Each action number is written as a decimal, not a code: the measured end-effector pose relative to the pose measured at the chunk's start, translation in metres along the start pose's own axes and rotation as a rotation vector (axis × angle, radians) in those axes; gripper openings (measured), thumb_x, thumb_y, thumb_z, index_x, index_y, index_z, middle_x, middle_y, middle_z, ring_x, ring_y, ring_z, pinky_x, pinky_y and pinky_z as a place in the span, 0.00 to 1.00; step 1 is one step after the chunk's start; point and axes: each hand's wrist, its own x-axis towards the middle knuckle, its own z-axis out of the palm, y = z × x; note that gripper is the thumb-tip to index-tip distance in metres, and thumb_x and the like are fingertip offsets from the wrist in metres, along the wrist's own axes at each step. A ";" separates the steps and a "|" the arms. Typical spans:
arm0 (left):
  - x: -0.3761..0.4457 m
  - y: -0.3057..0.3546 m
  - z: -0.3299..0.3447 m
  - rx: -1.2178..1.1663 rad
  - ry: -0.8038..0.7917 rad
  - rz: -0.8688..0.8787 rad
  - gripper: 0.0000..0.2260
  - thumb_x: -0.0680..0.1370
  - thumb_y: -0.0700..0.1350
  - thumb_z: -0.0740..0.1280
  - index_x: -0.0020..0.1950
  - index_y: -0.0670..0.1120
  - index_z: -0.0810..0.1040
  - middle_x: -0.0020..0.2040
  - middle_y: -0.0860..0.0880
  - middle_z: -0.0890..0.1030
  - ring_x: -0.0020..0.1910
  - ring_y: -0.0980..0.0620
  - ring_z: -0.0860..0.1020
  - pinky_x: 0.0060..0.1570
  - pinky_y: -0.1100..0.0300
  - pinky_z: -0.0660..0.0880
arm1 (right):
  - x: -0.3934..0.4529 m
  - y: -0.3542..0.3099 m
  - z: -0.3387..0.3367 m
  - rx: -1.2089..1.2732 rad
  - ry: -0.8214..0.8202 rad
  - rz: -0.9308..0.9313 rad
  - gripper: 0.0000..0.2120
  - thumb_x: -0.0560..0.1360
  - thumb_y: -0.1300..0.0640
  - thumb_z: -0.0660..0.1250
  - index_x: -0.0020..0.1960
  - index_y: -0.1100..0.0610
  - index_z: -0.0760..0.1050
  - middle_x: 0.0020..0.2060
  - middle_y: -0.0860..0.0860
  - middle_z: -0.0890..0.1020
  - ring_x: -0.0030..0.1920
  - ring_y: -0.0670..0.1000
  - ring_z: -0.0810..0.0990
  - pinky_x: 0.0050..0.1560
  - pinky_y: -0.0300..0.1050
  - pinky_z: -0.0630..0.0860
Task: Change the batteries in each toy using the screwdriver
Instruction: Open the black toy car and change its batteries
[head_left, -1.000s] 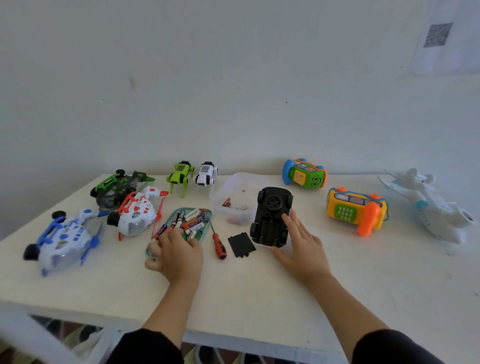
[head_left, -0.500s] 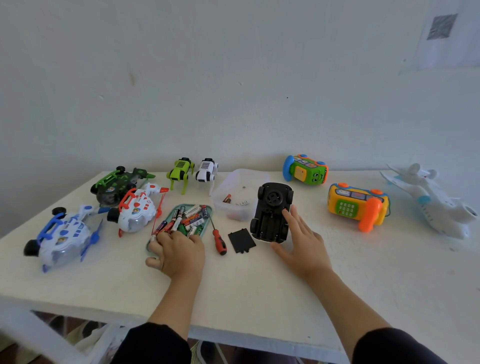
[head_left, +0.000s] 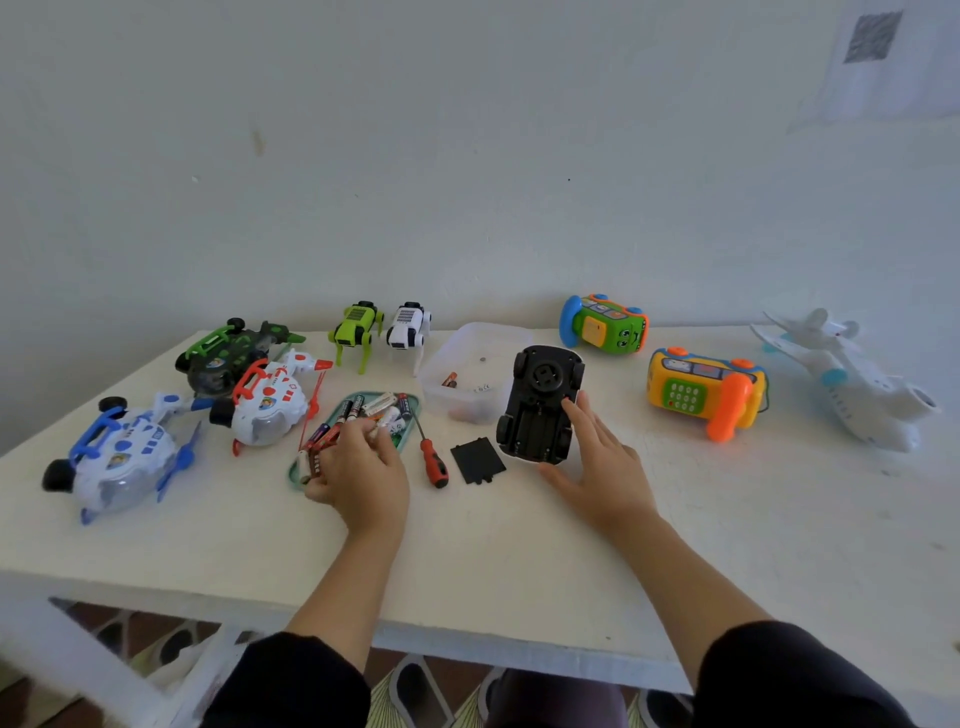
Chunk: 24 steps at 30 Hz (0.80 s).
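- White tabletop (head_left: 519, 545) carries everything; at its far left lies a blue-and-white toy plane (head_left: 117, 457), with a red-and-white toy plane (head_left: 267, 402) and a green-and-black one (head_left: 228, 351) behind it.
- Green robot dog (head_left: 356, 327) and white robot dog (head_left: 408, 327) stand at the back edge.
- Teal tray (head_left: 410, 415) holds loose batteries (head_left: 363, 408); the left hand (head_left: 358, 473) hovers over its near end, fingers curled and pinching a pale battery (head_left: 382, 423).
- Red-handled screwdriver (head_left: 431, 457) lies just right of the tray, untouched.
- Black battery cover (head_left: 477, 460) lies flat beside it, in front of a clear plastic tub (head_left: 467, 379).
- Black toy car (head_left: 540, 402) lies belly up; the right hand (head_left: 602, 467) rests against its right side, fingers straight and spread.
- Green toy phone (head_left: 605, 325), orange-and-yellow toy phone (head_left: 706, 392) and a white toy airliner (head_left: 852, 384) fill the right.
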 end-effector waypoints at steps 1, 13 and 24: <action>-0.004 0.007 0.000 -0.102 0.007 0.058 0.04 0.77 0.42 0.65 0.50 0.42 0.76 0.46 0.44 0.80 0.54 0.42 0.73 0.53 0.50 0.60 | 0.001 0.000 -0.001 0.004 0.003 -0.006 0.36 0.75 0.43 0.63 0.76 0.46 0.48 0.77 0.44 0.47 0.75 0.46 0.55 0.67 0.49 0.61; -0.026 0.024 0.034 -0.179 -0.396 0.365 0.05 0.74 0.33 0.65 0.47 0.40 0.78 0.48 0.46 0.73 0.44 0.47 0.73 0.43 0.62 0.68 | 0.002 -0.001 -0.002 0.022 -0.010 -0.032 0.39 0.73 0.34 0.57 0.76 0.48 0.46 0.76 0.44 0.49 0.74 0.47 0.59 0.64 0.47 0.62; -0.057 0.021 -0.001 -0.052 -0.807 1.182 0.10 0.65 0.54 0.62 0.37 0.50 0.65 0.34 0.54 0.68 0.35 0.54 0.66 0.31 0.62 0.62 | 0.002 0.004 0.000 0.036 0.003 -0.038 0.41 0.68 0.31 0.52 0.76 0.48 0.48 0.76 0.44 0.51 0.73 0.49 0.61 0.64 0.49 0.63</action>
